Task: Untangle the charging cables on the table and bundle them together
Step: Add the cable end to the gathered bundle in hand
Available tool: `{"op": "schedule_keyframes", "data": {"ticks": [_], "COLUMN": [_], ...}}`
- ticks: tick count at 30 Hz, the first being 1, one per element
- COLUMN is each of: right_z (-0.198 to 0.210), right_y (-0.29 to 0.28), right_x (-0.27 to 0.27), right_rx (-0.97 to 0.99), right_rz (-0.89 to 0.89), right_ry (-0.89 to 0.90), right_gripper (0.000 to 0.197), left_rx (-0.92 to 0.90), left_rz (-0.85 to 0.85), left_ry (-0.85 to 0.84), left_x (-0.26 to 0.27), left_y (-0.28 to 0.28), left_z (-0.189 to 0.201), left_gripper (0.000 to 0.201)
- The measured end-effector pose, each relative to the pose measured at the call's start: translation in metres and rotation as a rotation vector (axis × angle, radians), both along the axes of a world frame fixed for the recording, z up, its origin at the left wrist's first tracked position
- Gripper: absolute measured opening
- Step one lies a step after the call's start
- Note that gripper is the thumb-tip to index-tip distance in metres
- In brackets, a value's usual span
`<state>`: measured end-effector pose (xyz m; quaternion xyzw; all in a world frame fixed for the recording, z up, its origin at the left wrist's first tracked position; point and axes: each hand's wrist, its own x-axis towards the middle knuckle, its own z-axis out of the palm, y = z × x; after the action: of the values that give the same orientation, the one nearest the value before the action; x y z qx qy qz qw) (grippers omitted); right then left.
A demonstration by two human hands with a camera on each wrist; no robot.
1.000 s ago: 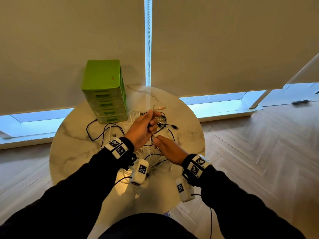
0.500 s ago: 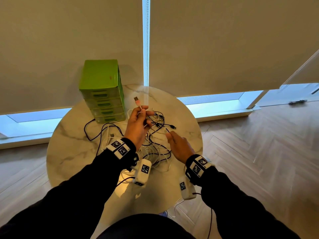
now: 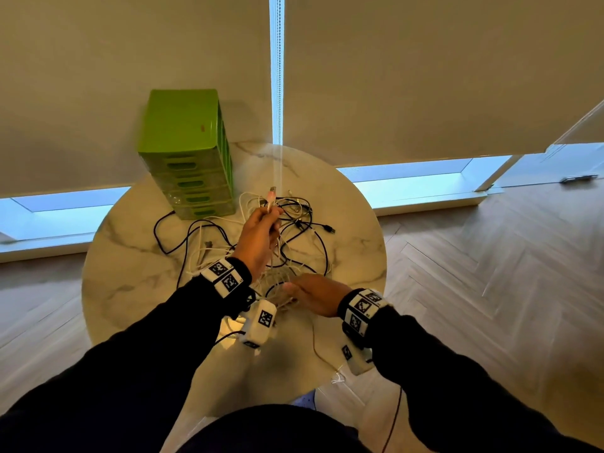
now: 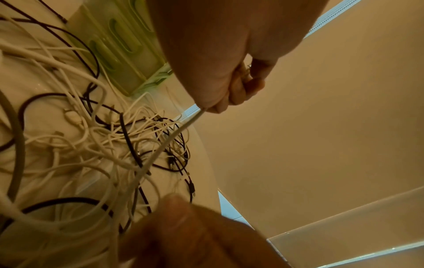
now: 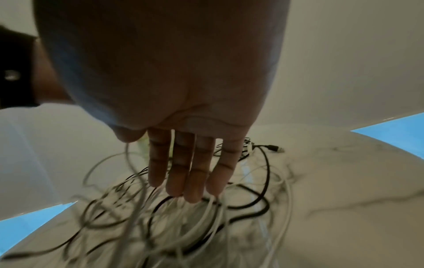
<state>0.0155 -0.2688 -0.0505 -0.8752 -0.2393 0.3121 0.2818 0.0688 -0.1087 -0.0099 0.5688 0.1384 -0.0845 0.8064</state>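
Observation:
A tangle of white and black charging cables [image 3: 287,243] lies on the round marble table [image 3: 130,256]. My left hand [image 3: 261,230] is raised above the pile and grips a white cable [image 4: 165,145], whose plug end [image 3: 271,194] sticks up past the fist. That cable runs taut from the fist down into the tangle [image 4: 103,145]. My right hand [image 3: 313,292] is lower and nearer me, flat with straight fingers [image 5: 183,172] whose tips touch the cables [image 5: 183,217] on the table.
A green drawer unit [image 3: 188,152] stands at the back left of the table, close to the cables. A black plug [image 3: 330,229] lies at the right of the pile. Blinds hang behind; wooden floor lies to the right.
My left hand has lifted the white cable higher, plug end up. My right hand has moved down and toward me, flattening onto the near part of the tangle.

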Motion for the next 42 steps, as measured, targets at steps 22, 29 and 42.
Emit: {"op": "schedule_keyframes", "data": {"ticks": [22, 29, 42], "right_z": [-0.078, -0.023, 0.023], "right_y": [-0.001, -0.022, 0.041], "right_x": [0.174, 0.168, 0.063], "right_rx": [-0.173, 0.413, 0.568], "right_rz": [-0.585, -0.767, -0.471], "right_ry": [-0.021, -0.152, -0.262], "right_gripper": [0.031, 0.009, 0.01], "left_rx": [0.127, -0.107, -0.348], "left_rz": [0.068, 0.158, 0.169], "left_ry": [0.12, 0.116, 0.089], "left_x": [0.038, 0.039, 0.019], "left_y": [0.02, 0.014, 0.003], "left_z": [-0.07, -0.061, -0.01], "left_gripper": [0.021, 0.034, 0.033]}}
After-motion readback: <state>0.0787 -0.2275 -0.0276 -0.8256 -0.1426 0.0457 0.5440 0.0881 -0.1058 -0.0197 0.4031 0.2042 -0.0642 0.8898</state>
